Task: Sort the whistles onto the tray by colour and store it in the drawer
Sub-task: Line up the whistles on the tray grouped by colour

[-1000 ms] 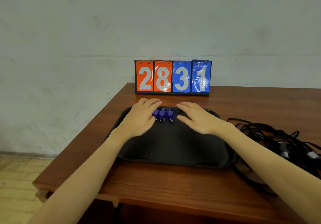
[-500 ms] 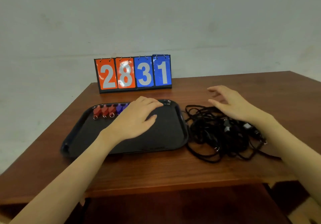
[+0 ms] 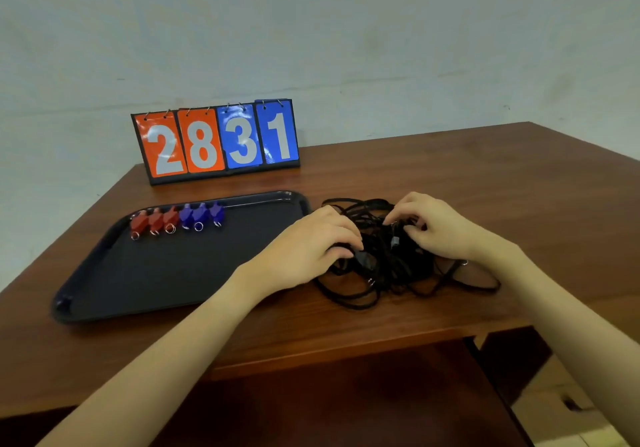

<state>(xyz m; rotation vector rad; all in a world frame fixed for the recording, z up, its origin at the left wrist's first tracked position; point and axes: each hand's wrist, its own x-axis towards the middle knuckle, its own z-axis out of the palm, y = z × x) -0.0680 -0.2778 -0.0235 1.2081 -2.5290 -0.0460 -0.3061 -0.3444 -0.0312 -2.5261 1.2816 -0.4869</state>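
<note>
A black tray (image 3: pixel 173 273) lies on the left of the wooden table (image 3: pixel 467 172). Along its far edge stand three red whistles (image 3: pixel 154 222) and, right of them, three blue whistles (image 3: pixel 201 214), in one row. To the right of the tray sits a tangle of black lanyards (image 3: pixel 388 275) with a black whistle (image 3: pixel 366 260) and small metal clips in it. My left hand (image 3: pixel 311 242) lies on the tangle's left side with its fingers curled into the cords. My right hand (image 3: pixel 438 230) pinches cords at the tangle's top right.
A flip scoreboard (image 3: pixel 214 138) reading 2831 stands at the back of the table against the pale wall. Below the table's front edge lies a dark wooden surface (image 3: pixel 346 398). Light floor (image 3: pixel 571 408) shows at the lower right.
My view has swung right. My left hand left the tray and crossed to the lanyard tangle. My right hand dropped from above the tangle onto its cords.
</note>
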